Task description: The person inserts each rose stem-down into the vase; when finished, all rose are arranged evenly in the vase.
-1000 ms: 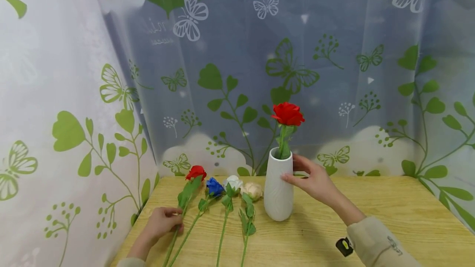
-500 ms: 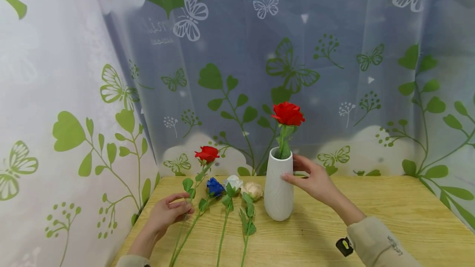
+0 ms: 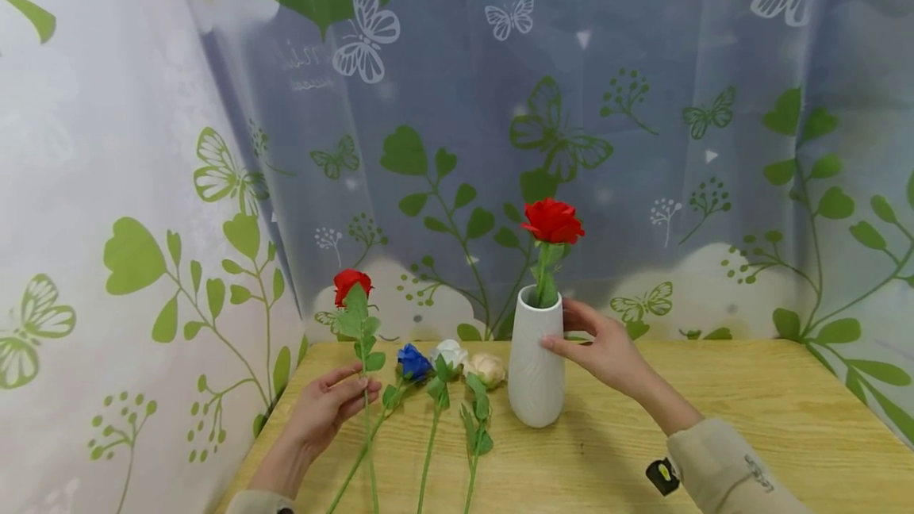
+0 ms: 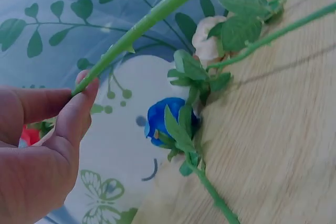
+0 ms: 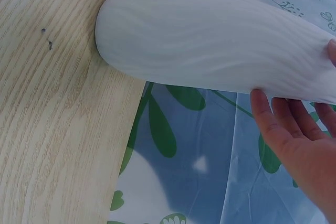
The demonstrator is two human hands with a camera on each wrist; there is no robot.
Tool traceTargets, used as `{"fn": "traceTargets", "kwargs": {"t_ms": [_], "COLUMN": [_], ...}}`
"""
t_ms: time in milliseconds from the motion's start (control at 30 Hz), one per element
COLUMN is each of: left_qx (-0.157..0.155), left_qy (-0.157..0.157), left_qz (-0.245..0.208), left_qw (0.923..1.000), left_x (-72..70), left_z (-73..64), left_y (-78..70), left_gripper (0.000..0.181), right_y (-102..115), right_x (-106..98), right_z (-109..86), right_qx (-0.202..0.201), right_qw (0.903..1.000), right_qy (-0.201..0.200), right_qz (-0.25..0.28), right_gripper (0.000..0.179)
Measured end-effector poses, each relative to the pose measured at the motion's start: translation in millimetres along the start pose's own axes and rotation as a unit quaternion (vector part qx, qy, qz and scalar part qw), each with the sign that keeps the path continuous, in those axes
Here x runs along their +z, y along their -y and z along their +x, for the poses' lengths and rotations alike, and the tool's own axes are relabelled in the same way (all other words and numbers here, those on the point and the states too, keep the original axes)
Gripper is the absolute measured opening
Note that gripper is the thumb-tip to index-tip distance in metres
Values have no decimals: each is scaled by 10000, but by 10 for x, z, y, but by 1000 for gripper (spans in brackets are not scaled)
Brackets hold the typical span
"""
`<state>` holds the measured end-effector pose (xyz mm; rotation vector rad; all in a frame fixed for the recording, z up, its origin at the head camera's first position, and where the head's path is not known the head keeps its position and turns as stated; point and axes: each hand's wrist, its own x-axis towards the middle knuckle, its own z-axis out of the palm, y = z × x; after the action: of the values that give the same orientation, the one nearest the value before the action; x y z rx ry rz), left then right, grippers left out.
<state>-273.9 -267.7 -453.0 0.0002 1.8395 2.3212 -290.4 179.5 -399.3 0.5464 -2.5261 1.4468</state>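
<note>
My left hand (image 3: 321, 411) pinches the green stem of a red rose (image 3: 352, 287) between thumb and fingers, the bloom raised above the table. In the left wrist view the thorny stem (image 4: 152, 17) slants up from my fingertips. My right hand (image 3: 605, 347) grips the upper side of a white vase (image 3: 535, 371), thumb in front and fingers behind. The vase stands upright on the table with another red rose (image 3: 553, 220) in it. On the table between the hands lie a blue rose (image 3: 414, 362), a white rose (image 3: 449, 353) and a cream rose (image 3: 485, 369).
The wooden table (image 3: 614, 450) ends at the back against a blue curtain (image 3: 457, 46) printed with leaves and butterflies. A pale printed curtain (image 3: 64, 181) hangs along the left side. A small black object (image 3: 662, 476) shows by the right sleeve.
My left hand has lifted the red rose off the table, brought it upright and moved slightly right and away from me. The right hand and vase stay in place.
</note>
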Motion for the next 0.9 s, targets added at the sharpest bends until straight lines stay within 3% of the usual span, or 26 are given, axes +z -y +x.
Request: {"fn": "traceTargets", "kwargs": {"t_ms": [267,500,700,800,900], "left_qx": [233,697,1222,1365,1479], "left_qy": [-658,-542,-585,-670,-728], "left_qz": [-35,-484,-955,-1151,-1327], "left_qw": [9976,9949,9862,9816,9773], "left_x": [167,418,600,686,774], "left_z": [-5,12,59,84,107], "left_y": [-126,-255,-380,-425,-461], "left_gripper": [63,60,52,42,43], "right_y": [-35,-63,-60,-50,-43], "right_x": [15,36,35,33,30], "right_z": [11,15,18,17,17], "right_qx": [-4,-20,-53,-38,-84], "right_qw": [9999,9999,9999,9999,9999], "right_qy": [-14,-32,-33,-45,-21], "right_qz": [-108,-109,-81,-89,-114], "right_gripper": [74,75,75,75,76]}}
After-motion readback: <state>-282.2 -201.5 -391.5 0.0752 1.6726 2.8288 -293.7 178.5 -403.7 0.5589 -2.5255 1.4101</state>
